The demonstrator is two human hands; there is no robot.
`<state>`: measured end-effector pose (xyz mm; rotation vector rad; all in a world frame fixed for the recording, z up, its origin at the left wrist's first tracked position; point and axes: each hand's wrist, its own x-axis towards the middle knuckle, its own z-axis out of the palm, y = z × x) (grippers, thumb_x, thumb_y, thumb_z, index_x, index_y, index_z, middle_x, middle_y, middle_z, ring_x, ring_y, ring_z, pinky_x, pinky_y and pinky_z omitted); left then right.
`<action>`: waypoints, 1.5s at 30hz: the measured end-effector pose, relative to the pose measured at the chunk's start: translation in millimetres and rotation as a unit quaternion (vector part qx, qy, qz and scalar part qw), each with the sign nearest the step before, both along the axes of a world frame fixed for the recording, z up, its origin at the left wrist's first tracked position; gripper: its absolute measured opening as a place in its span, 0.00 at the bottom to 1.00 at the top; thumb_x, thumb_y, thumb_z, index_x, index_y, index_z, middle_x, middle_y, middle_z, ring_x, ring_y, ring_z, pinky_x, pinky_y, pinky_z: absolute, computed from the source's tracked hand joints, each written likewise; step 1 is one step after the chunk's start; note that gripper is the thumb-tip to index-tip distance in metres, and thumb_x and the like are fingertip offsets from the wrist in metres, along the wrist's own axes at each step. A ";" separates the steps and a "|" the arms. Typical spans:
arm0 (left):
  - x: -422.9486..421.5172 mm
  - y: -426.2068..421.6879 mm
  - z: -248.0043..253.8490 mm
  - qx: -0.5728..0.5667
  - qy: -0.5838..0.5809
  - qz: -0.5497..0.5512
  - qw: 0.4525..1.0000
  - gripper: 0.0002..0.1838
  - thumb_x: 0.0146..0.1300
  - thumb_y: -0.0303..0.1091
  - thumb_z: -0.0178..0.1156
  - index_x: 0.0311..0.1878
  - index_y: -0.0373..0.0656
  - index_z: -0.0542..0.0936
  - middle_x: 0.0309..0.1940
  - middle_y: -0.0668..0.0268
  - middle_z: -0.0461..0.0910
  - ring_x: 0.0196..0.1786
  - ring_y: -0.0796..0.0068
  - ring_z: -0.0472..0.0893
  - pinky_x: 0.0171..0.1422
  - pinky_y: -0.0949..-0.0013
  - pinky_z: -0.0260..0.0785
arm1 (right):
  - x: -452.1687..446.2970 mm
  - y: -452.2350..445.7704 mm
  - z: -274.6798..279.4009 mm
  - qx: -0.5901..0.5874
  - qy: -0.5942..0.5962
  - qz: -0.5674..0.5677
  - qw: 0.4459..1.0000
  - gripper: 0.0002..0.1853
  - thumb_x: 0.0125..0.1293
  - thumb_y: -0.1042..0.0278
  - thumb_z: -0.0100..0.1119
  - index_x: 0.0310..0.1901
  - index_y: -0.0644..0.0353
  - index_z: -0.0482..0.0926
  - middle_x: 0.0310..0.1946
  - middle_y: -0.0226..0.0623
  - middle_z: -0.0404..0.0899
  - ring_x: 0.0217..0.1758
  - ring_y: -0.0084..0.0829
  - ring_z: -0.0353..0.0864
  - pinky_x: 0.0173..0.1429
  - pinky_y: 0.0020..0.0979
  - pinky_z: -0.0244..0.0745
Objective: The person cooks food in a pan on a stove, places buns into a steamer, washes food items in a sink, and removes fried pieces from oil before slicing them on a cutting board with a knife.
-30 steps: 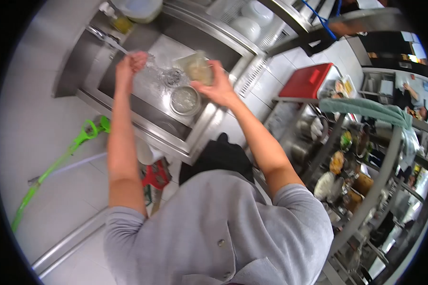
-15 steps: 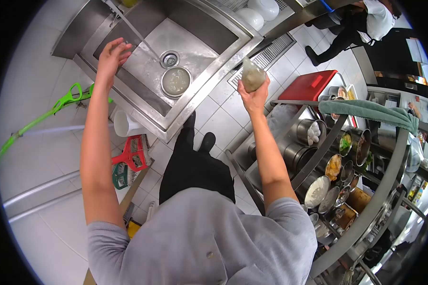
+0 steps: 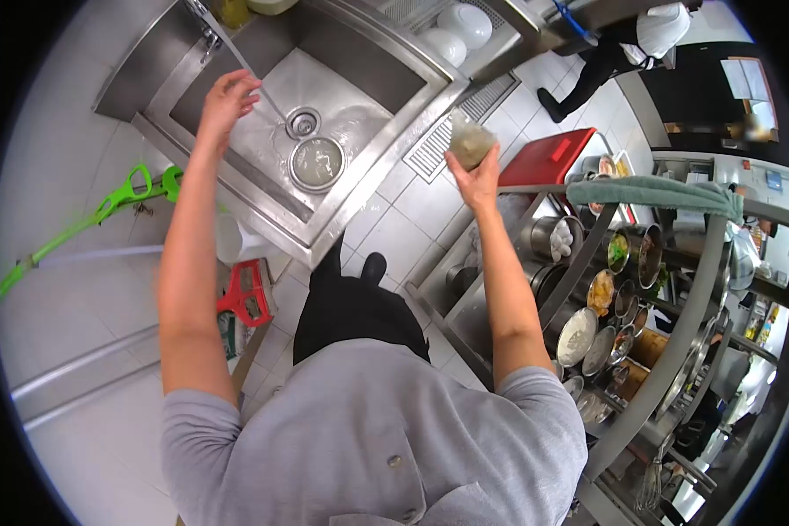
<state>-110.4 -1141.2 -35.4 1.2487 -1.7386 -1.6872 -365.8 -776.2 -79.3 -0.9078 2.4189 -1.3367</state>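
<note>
My left hand (image 3: 228,107) is over the near left side of the steel sink (image 3: 351,131). Its fingers are loosely bent and apart, with nothing in them. The fingertips overlap the thin tap spout (image 3: 230,48) in view; whether they touch it I cannot tell. In my right hand (image 3: 479,180) is a clear plastic bag (image 3: 471,145) with pale greyish contents, held upright above the floor to the right of the sink. A round metal bowl (image 3: 316,164) of cloudy liquid sits in the sink beside the drain (image 3: 302,123).
White bowls (image 3: 465,26) stand on the rack beyond the sink. At right, a cart with a red lid (image 3: 548,159) and several food pots (image 3: 577,337) stands close to my right arm. A green-handled tool (image 3: 118,195) leans at left. Another person (image 3: 662,33) stands at the far right.
My left hand has moved right, closer to the tap spout. The bag in my right hand has tilted and blurred slightly. The whole view has shifted a little, and the other person has moved.
</note>
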 end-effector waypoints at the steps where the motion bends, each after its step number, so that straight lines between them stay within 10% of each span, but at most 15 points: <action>1: -9.3 -5.5 -4.0 0.012 0.007 0.000 1.000 0.26 0.69 0.45 0.58 0.65 0.42 0.70 0.53 0.65 0.82 0.51 0.73 0.81 0.56 0.72 0.70 | -2.9 -4.3 -29.1 -0.006 0.069 0.027 0.997 0.36 0.53 0.58 0.74 0.59 0.63 0.64 0.48 0.54 0.77 0.52 0.50 0.79 0.53 0.42 0.74; 5: -11.2 -40.4 -20.9 0.034 0.023 -0.007 0.999 0.26 0.67 0.46 0.59 0.64 0.42 0.71 0.52 0.64 0.82 0.51 0.72 0.81 0.56 0.70 0.70 | -7.6 14.4 -104.7 0.255 0.115 0.137 0.950 0.34 0.55 0.58 0.72 0.57 0.64 0.64 0.47 0.51 0.77 0.50 0.46 0.79 0.50 0.40 0.75; 8: -14.5 -69.8 -38.3 0.017 0.019 -0.013 1.000 0.26 0.66 0.45 0.61 0.62 0.41 0.72 0.50 0.63 0.82 0.50 0.70 0.80 0.56 0.69 0.70 | 12.0 42.9 -74.6 0.100 -0.162 -0.057 0.980 0.33 0.55 0.58 0.72 0.56 0.64 0.64 0.47 0.50 0.77 0.49 0.41 0.79 0.49 0.38 0.76; 12: -25.4 -74.6 -110.6 -0.136 0.023 -0.179 0.974 0.25 0.62 0.39 0.66 0.59 0.41 0.74 0.46 0.64 0.83 0.49 0.67 0.80 0.56 0.66 0.71 | 15.1 -17.2 10.1 0.187 -0.121 0.030 0.974 0.33 0.60 0.60 0.69 0.61 0.63 0.63 0.58 0.45 0.73 0.57 0.33 0.75 0.55 0.36 0.76; 15: -39.7 4.1 -68.6 0.014 0.038 -0.360 0.932 0.41 0.54 0.50 0.74 0.67 0.40 0.69 0.61 0.59 0.73 0.60 0.64 0.76 0.62 0.64 0.69 | 25.2 -99.4 36.7 -0.003 -0.268 0.126 0.955 0.40 0.61 0.59 0.71 0.69 0.62 0.58 0.60 0.41 0.71 0.62 0.33 0.72 0.66 0.34 0.68; 19: -43.3 30.7 -40.1 0.047 0.198 -0.271 0.941 0.45 0.51 0.47 0.75 0.66 0.35 0.64 0.62 0.53 0.71 0.63 0.63 0.73 0.63 0.61 0.68 | 50.7 -227.4 13.4 -0.028 -0.376 0.236 0.896 0.41 0.63 0.49 0.66 0.68 0.66 0.59 0.64 0.47 0.67 0.67 0.35 0.67 0.70 0.34 0.60; 22: -23.8 -11.4 -52.0 0.063 0.176 -0.114 0.976 0.38 0.49 0.41 0.74 0.60 0.38 0.67 0.58 0.50 0.75 0.61 0.57 0.76 0.61 0.59 0.70 | 68.4 -313.9 18.4 0.121 -0.142 0.223 0.957 0.45 0.62 0.44 0.65 0.68 0.71 0.58 0.61 0.51 0.65 0.57 0.38 0.74 0.59 0.34 0.72; 23: -11.5 -25.6 -54.2 -0.025 0.068 -0.070 0.995 0.37 0.46 0.40 0.74 0.59 0.40 0.68 0.55 0.48 0.77 0.58 0.53 0.78 0.59 0.58 0.71 | 80.7 -331.1 26.4 0.088 0.010 0.165 0.982 0.42 0.62 0.44 0.65 0.69 0.65 0.62 0.56 0.52 0.69 0.49 0.38 0.79 0.51 0.36 0.76; 32: 31.9 -59.5 -60.6 -0.206 -0.249 0.025 0.946 0.42 0.41 0.37 0.76 0.59 0.43 0.64 0.50 0.45 0.77 0.54 0.43 0.79 0.59 0.51 0.72 | 78.0 -448.6 3.1 0.142 -0.057 0.434 0.888 0.11 0.57 0.64 0.63 0.33 0.66 0.82 0.28 0.48 0.83 0.35 0.42 0.85 0.44 0.36 0.78; 36: 19.1 -66.1 -61.5 -0.172 -0.336 0.032 0.925 0.42 0.41 0.37 0.77 0.58 0.44 0.63 0.51 0.45 0.77 0.55 0.44 0.78 0.61 0.48 0.70 | 73.6 -464.8 -22.5 0.116 0.079 0.470 0.872 0.09 0.55 0.67 0.61 0.32 0.65 0.81 0.29 0.48 0.83 0.36 0.45 0.84 0.44 0.38 0.77; 45: -26.4 -66.2 -80.0 -0.255 -0.487 -0.098 0.829 0.41 0.40 0.31 0.72 0.60 0.44 0.65 0.58 0.56 0.72 0.62 0.49 0.72 0.64 0.45 0.67 | 13.4 -446.0 -81.9 0.263 -0.123 0.568 0.770 0.15 0.60 0.60 0.60 0.39 0.66 0.79 0.39 0.49 0.83 0.45 0.38 0.83 0.49 0.35 0.75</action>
